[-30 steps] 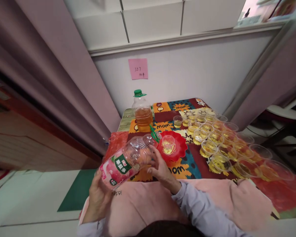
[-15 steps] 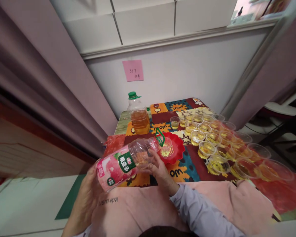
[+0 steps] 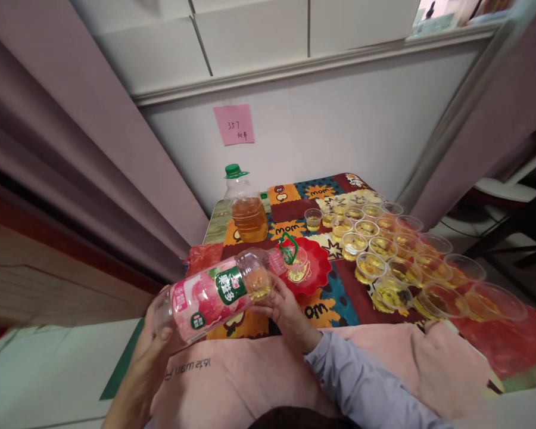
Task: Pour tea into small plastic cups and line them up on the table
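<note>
A clear plastic bottle [image 3: 209, 295] with a pink label lies tilted nearly flat, its neck toward the right and amber liquid gathered near its shoulder. My left hand [image 3: 154, 336] is wrapped round the base. Closer to the neck, the fingers of my right hand [image 3: 286, 310] support the bottle from below. A green loop hangs at the bottle's mouth, over a clear cup [image 3: 300, 271] standing on a red scalloped plate [image 3: 319, 277]. Yellowish liquid shows low in that cup. Whether liquid is flowing from the mouth, I cannot tell.
Several clear cups [image 3: 370, 268] of yellow liquid stand in rows on the right of the patterned tablecloth [image 3: 290, 213]. A larger jug [image 3: 249, 217] with a green cap and amber liquid stands behind the bottle. The pink note [image 3: 234, 125] is stuck on the wall.
The bottle's base has come slightly down and left, and more amber liquid shows near its shoulder. My left hand has shifted left along with the base. The whole view has shifted a little.
</note>
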Available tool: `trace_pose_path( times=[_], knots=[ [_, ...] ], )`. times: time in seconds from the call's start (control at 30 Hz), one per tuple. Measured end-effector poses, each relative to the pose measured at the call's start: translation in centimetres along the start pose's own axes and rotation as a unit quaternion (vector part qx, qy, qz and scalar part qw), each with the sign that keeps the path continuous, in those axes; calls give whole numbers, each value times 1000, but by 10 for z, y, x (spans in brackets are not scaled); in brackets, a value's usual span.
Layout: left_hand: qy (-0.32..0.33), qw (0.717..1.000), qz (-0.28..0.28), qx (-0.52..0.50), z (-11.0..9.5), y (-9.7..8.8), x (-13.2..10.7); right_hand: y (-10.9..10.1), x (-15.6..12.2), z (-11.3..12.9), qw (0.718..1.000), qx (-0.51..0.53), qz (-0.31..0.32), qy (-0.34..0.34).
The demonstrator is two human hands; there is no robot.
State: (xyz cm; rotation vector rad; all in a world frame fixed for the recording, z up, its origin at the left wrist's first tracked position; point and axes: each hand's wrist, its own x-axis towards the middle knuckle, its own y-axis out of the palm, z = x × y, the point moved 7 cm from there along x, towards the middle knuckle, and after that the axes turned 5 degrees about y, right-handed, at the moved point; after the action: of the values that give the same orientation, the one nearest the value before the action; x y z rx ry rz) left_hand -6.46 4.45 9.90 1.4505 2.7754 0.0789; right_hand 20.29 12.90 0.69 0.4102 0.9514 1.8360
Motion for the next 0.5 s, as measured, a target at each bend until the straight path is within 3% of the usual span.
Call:
trace_pose_path(
  times=[0.33,0.5],
  knots=[
    [-11,1000,9,15,-4,-1,12,3,-1,-1,1000,14,-10,8],
    [13,999,7,41,-10,2,11,5,-2,0,999,28,-6,18]
  ],
)
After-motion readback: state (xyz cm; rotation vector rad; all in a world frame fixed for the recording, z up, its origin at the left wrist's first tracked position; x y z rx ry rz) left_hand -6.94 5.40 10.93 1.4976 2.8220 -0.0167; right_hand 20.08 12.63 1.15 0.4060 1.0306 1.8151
